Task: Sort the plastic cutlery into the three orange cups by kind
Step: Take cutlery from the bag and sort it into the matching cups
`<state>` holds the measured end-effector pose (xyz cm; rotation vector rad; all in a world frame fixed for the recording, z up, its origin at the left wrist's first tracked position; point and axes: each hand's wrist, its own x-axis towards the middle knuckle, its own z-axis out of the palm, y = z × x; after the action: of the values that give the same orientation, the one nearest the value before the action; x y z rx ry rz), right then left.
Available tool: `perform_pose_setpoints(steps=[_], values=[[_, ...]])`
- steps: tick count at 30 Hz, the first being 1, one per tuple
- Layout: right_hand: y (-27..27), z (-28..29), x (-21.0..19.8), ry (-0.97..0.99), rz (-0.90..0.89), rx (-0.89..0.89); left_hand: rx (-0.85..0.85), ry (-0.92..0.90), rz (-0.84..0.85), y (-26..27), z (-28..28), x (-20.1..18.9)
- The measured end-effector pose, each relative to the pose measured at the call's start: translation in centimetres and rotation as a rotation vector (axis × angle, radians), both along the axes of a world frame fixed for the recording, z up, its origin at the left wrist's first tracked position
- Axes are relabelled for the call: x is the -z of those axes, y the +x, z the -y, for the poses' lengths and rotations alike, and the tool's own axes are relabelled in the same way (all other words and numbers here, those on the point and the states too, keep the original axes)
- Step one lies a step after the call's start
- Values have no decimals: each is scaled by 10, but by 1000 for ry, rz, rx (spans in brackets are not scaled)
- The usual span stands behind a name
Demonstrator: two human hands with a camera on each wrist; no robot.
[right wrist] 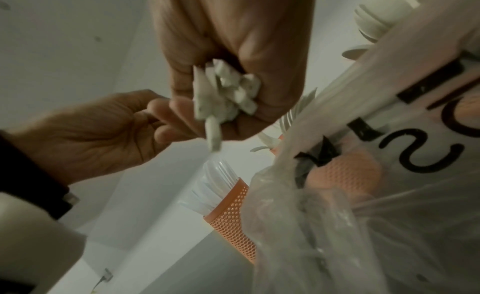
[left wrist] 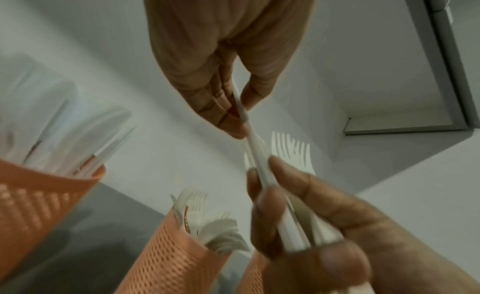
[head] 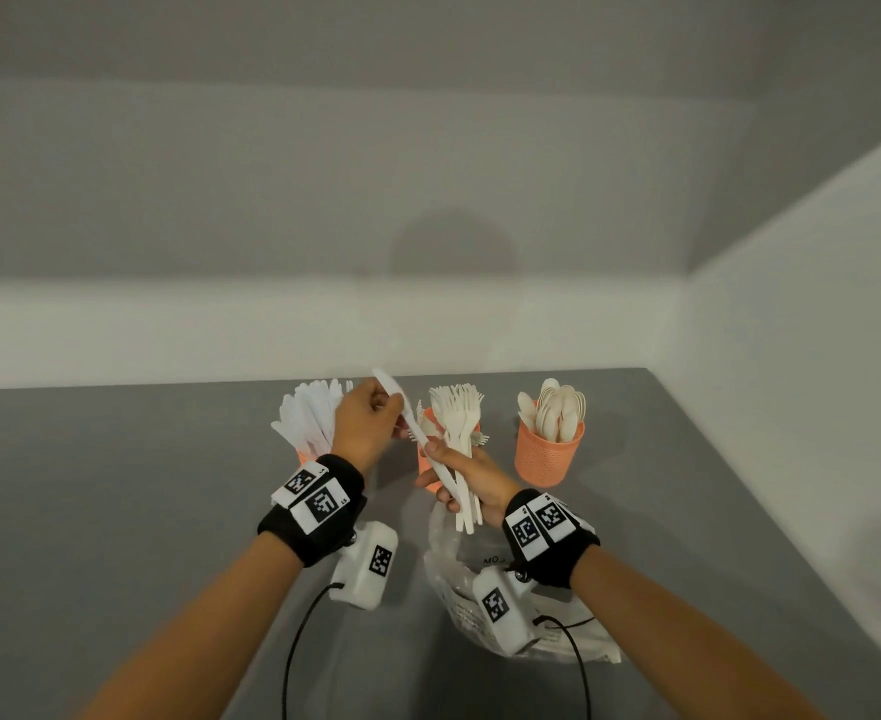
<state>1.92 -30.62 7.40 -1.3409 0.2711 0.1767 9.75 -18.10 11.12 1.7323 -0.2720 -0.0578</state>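
Three orange mesh cups stand in a row at the back of the grey table. The left cup (head: 304,456) holds knives, the middle cup (head: 424,462) forks, the right cup (head: 547,457) spoons. My left hand (head: 399,413) pinches a white plastic knife (head: 394,389) by its blade, in front of the knife cup. My right hand (head: 443,480) grips a bundle of forks (head: 461,428) together with the knife's handle end. In the left wrist view the left hand's fingers (left wrist: 221,105) pinch the knife (left wrist: 255,154). The right wrist view shows the handle ends (right wrist: 226,89) sticking out of my fist.
A crumpled clear plastic bag (head: 459,579) lies on the table (head: 116,485) under my right wrist; it fills the right side of the right wrist view as the bag (right wrist: 363,185). White walls close the table off behind and to the right.
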Motion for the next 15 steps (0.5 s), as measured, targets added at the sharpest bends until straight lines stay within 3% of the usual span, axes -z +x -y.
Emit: perform_pose_setpoints(steps=[10, 15], values=[[11, -6, 2, 131, -17, -30, 156, -102, 60, 16, -33, -32], [13, -4, -1, 226, -74, -85, 202, -121, -3, 16, -38, -34]])
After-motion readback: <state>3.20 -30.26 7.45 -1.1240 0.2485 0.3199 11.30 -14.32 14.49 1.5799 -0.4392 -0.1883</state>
